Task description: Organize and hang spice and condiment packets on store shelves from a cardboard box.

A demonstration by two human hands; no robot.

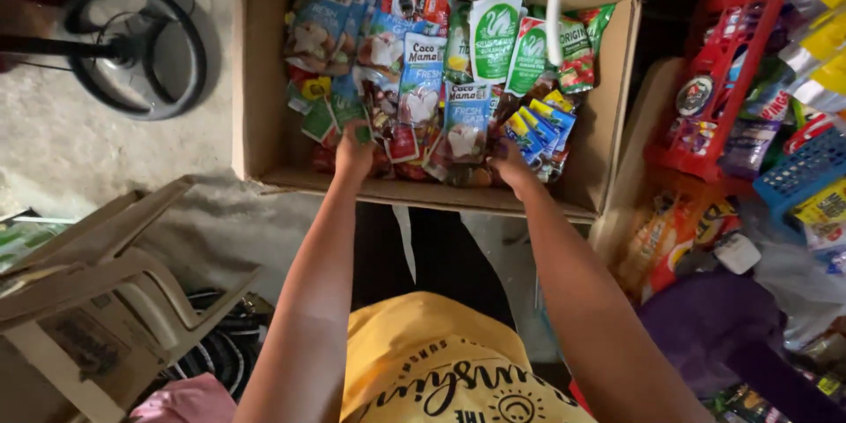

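Both hands, left hand [354, 152] and right hand [514, 165], grasp light, floppy, slippery sachets [436, 115] at the cardboard box [256, 62] near edge; fingers partly hidden.

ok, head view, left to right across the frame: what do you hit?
Round black fan base → beige plastic chair → cardboard box of sachets → left hand in the box → right hand → red plastic basket → blue basket.
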